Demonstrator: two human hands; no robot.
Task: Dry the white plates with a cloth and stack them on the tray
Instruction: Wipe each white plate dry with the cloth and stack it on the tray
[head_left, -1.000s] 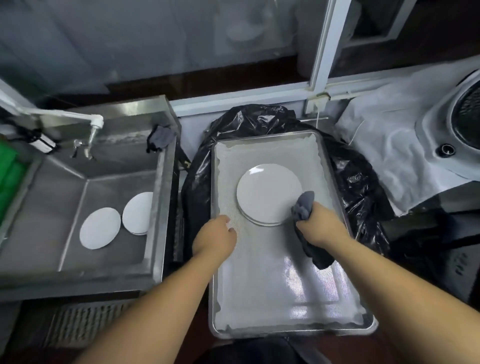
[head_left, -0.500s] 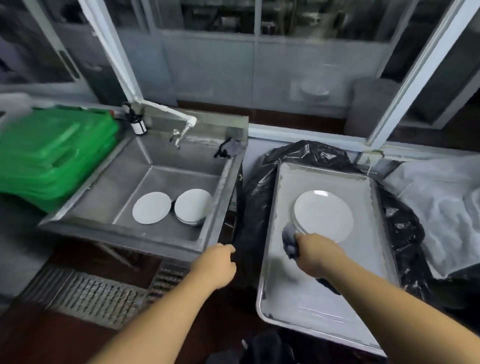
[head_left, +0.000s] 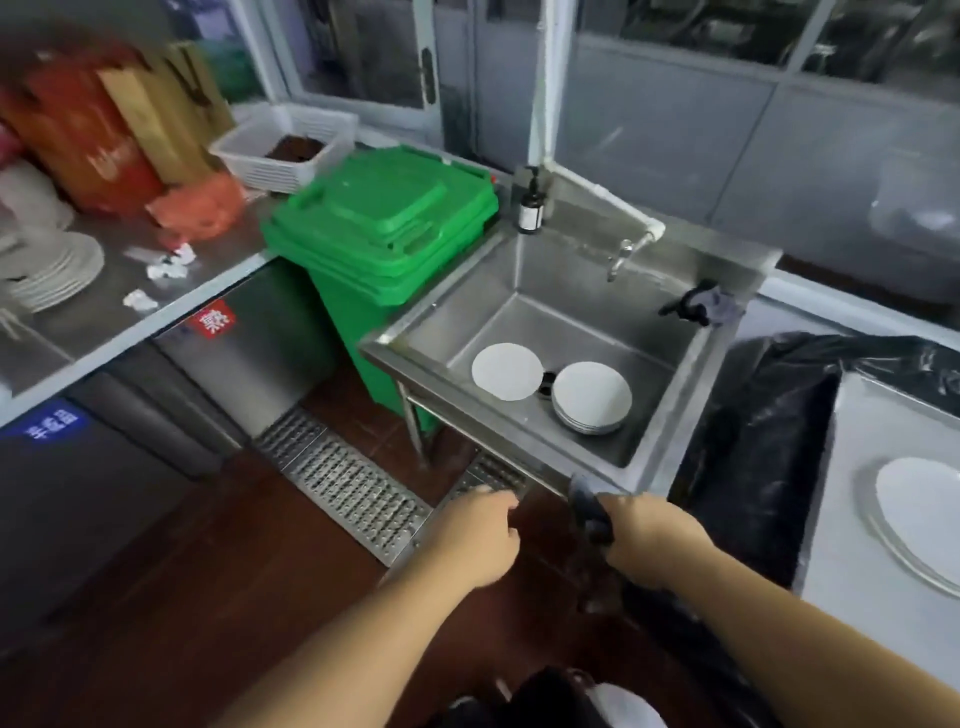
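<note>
Gripping a dark cloth (head_left: 589, 512), the right hand (head_left: 649, 535) hovered near the steel sink (head_left: 691, 364), while the left hand (head_left: 480, 538) hung released, fingers loosely curled. 1 white plate (head_left: 506, 371) and a plate stack (head_left: 592, 397) lay inside; another plate (head_left: 922, 512) sat on the tray (head_left: 852, 551) at right.

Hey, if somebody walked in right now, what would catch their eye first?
Probably the green bin, bright against the steel, standing just left of the sink. Next, the white plates in the sink: one lies alone beside a small stack. In front, the right hand holds a dark cloth, while the left hand is empty.
</note>
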